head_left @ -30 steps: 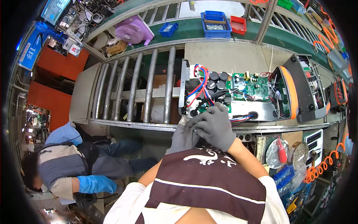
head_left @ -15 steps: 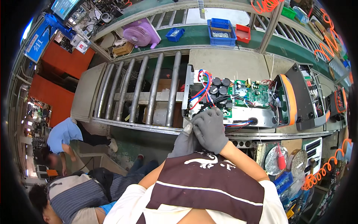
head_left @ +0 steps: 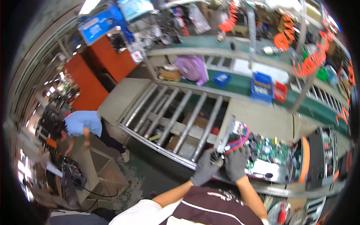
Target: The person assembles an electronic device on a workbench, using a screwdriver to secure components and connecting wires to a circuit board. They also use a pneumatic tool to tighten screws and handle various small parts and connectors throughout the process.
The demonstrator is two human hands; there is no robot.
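An opened electronic unit (head_left: 275, 165) lies on the line, with a green circuit board (head_left: 273, 148) and an orange-edged panel (head_left: 305, 159) at its right end. Red and blue wires (head_left: 240, 141) loop up at its left end. My grey-gloved left hand (head_left: 205, 167) is closed round a small dark part (head_left: 216, 157) by the unit's left end plate (head_left: 227, 135). My right hand (head_left: 236, 164), also gloved, has its fingers curled at the black wiring beside that part; what they grip is hidden. Blur softens the details.
Metal rollers (head_left: 187, 118) run to the left of the unit. Behind stand a purple fan (head_left: 191, 69), a blue bin (head_left: 261, 88) and a red bin (head_left: 280, 92). Coiled orange hoses (head_left: 313, 62) hang at right. A person in blue (head_left: 83, 123) bends over at left.
The view has swung left and up, so the scene sits lower and farther right. My hands, formerly together at the unit's front left corner, are now apart, with the dark part showing between them.
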